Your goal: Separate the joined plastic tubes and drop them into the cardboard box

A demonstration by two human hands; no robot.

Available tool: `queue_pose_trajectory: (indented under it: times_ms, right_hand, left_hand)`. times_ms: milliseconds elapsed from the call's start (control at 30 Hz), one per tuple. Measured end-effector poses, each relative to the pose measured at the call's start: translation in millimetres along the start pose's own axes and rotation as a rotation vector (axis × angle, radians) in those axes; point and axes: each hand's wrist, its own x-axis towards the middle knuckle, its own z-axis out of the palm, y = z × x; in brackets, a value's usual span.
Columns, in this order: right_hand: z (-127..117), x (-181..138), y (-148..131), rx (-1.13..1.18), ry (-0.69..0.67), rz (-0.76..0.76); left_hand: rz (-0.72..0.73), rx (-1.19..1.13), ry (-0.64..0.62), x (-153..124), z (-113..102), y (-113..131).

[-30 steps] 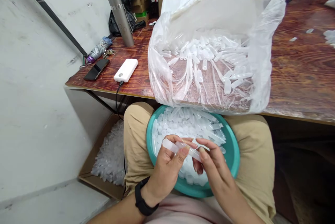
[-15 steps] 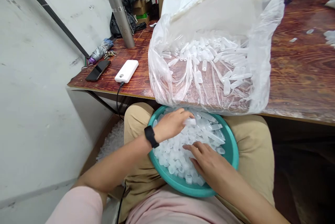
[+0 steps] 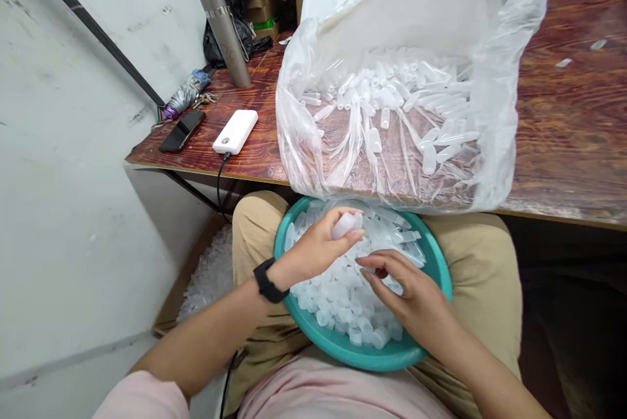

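Note:
A teal basin (image 3: 443, 275) rests on my lap, heaped with translucent white plastic pieces (image 3: 343, 305), some short and tubular, others longer and flattened. My left hand (image 3: 323, 243), a black band on its wrist, is closed around a frosted plastic piece (image 3: 347, 224) above the heap. Just to its right, my right hand (image 3: 401, 282) hovers over the basin with thumb and index finger brought together in a pinch. Whatever small bit may be between those fingertips blends with the pale heap behind.
On the wooden table (image 3: 563, 145) ahead lies an open clear plastic bag (image 3: 494, 138) of similar pieces. To its left are a white power bank (image 3: 236, 132), a phone (image 3: 183, 131), a steel flask (image 3: 224, 34) and a folded umbrella (image 3: 189, 93). A box of pieces (image 3: 208, 272) stands low left.
My left hand has turned, showing the frosted piece between its thumb and fingers. My right hand has lifted slightly off the heap, and its spread fingers have drawn into a pinch.

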Motion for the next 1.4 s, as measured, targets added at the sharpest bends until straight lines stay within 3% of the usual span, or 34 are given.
queue_pose_trajectory:
  times_ms: [67, 133, 267, 533, 600, 700, 767, 867, 967, 1100, 1200, 1333, 1400]
  right_hand:
    - [-2.5, -2.7, -5.9, 0.099, 0.081, 0.052]
    - [-2.9, -5.4, -14.3, 0.111, 0.099, 0.073]
    - [-2.0, -7.0, -33.8, 0.089, 0.095, 0.027]
    - [3.6, -10.6, -49.4, 0.168, 0.323, 0.081]
    - [6.3, -13.2, -50.6, 0.294, 0.301, 0.182]
    - [10.7, -16.4, -52.2, 0.716, 0.134, 0.408]
    - [13.8, -19.4, -51.0, 0.834, 0.102, 0.454]
    - [17.3, -25.2, -45.5, 0.666, 0.186, 0.372]
    - [18.6, -28.8, -41.4, 0.624, 0.129, 0.357]
    - [18.3, -27.2, -44.3, 0.449, 0.166, 0.285]
    - [19.6, -26.1, -46.8, 0.496, 0.091, 0.326]
    - [21.3, -26.1, -45.3, 0.350, 0.212, 0.207]
    - [16.9, -23.4, -43.0, 0.389, 0.197, 0.221]
  left_hand:
    - [-0.138, -0.334, 0.023, -17.6, 4.9, 0.7]
    - [-0.171, -0.492, 0.086, -32.0, 11.2, -0.3]
    - [-0.106, -0.429, 0.209, -50.6, 20.8, -4.2]
    - [-0.053, -0.460, 0.312, -68.2, 30.1, -4.2]
    - [-0.025, -0.472, 0.311, -71.8, 33.2, -3.8]
    - [-0.025, -0.523, 0.235, -75.8, 36.8, -4.6]
    - [-0.048, -0.546, 0.213, -77.2, 38.1, -6.1]
    - [-0.072, -0.496, 0.275, -77.8, 39.5, -8.3]
    - [-0.072, -0.498, 0.260, -77.3, 41.1, -9.4]
    - [-0.074, -0.541, 0.274, -76.0, 42.8, -11.8]
    - [-0.087, -0.549, 0.272, -76.4, 45.1, -15.2]
    - [-0.084, -0.577, 0.273, -75.7, 49.9, -18.4]
    - [-0.085, -0.583, 0.256, -68.9, 49.6, -18.6]
